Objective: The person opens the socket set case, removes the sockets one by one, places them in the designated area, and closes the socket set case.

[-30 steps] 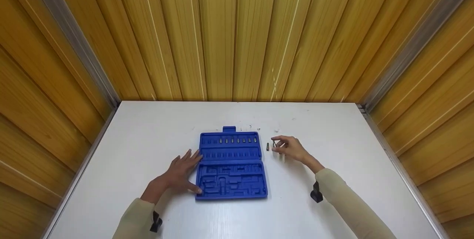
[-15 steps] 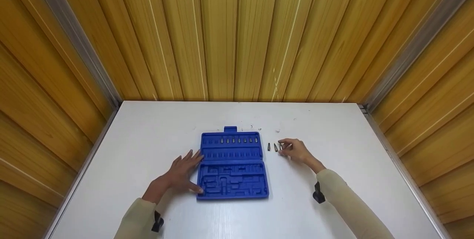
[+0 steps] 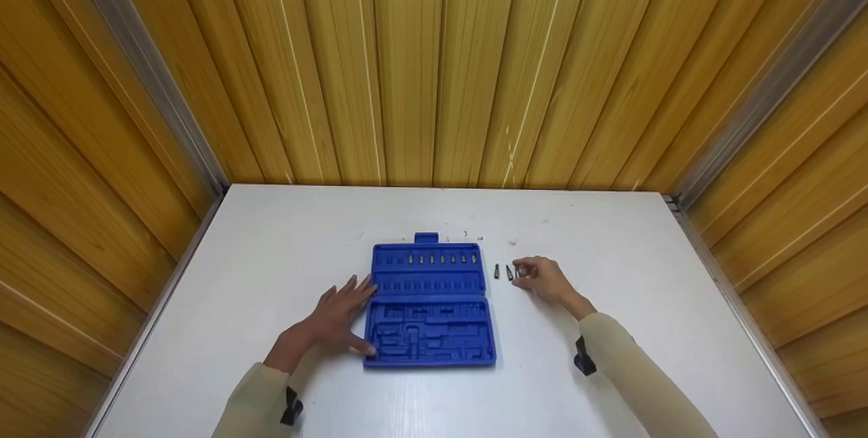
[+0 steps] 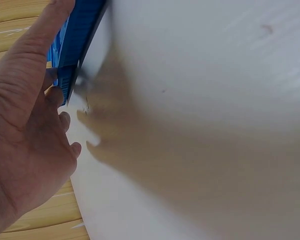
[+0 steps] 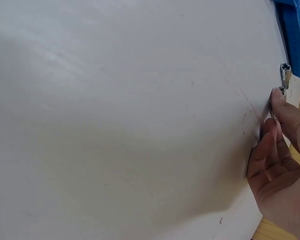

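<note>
An open blue plastic case (image 3: 430, 363) lies on the white table. My left hand (image 3: 336, 316) rests along its left side, fingers spread and straight, thumb at the lower tray's edge. To the right of the case, two small chrome sockets stand close together, a left socket (image 3: 497, 271) and a middle socket (image 3: 509, 273). The near end of one socket (image 5: 286, 72) shows a star-shaped hole in the right wrist view. My right hand (image 3: 546, 281) pinches a third socket (image 3: 518, 274) between thumb and forefinger, just right of the others; the fingers partly hide it.
Several small metal pieces (image 3: 442, 259) sit in a row in the case's upper half; the lower tray has moulded recesses. A latch tab (image 3: 426, 238) sticks out at the back. Yellow wood-patterned walls (image 3: 441, 72) stand behind the table (image 3: 305, 221) and at both sides.
My right hand has shifted slightly right, from the middle socket to the third one, leaving the middle one beside the left one. The left hand keeps its place on the case.
</note>
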{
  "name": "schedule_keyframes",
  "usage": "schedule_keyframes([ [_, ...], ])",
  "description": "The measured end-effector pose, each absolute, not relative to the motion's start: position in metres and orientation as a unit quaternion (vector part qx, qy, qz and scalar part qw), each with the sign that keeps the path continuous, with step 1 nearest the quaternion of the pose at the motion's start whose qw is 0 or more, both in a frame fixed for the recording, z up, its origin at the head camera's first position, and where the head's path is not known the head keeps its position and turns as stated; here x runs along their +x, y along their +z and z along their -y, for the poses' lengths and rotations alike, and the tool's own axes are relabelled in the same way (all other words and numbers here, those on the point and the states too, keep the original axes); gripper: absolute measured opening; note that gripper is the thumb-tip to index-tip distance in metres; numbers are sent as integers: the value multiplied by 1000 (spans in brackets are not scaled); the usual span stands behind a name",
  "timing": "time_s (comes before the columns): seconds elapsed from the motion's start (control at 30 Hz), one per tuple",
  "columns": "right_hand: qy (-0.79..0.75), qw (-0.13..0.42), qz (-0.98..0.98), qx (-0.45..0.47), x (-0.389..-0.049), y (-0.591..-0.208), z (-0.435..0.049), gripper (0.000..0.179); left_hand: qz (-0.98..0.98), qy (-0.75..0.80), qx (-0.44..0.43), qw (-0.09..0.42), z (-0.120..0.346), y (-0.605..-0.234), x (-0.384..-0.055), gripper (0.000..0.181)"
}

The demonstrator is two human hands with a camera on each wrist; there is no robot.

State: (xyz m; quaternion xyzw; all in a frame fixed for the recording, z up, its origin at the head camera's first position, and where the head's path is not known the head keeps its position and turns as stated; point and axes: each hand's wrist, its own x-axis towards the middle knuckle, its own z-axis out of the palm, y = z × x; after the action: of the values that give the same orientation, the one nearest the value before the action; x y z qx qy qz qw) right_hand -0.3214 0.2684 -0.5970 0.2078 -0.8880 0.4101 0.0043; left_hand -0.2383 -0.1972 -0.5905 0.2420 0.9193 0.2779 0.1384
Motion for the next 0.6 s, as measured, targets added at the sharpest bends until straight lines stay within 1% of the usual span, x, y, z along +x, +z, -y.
schedule_keyframes([
  [0.1, 389, -7, 905, 171, -319, -594, -263, 39, -921, 274, 240, 137, 198, -591, -238, 128],
  [0.27, 364, -13, 920, 145, -317, -593, -261, 40, -923, 270, 239, 137, 197, -590, -239, 127],
  [0.6, 377, -49, 906, 184, -315, -585, -269, 47, -920, 276, 239, 141, 198, -589, -237, 128],
])
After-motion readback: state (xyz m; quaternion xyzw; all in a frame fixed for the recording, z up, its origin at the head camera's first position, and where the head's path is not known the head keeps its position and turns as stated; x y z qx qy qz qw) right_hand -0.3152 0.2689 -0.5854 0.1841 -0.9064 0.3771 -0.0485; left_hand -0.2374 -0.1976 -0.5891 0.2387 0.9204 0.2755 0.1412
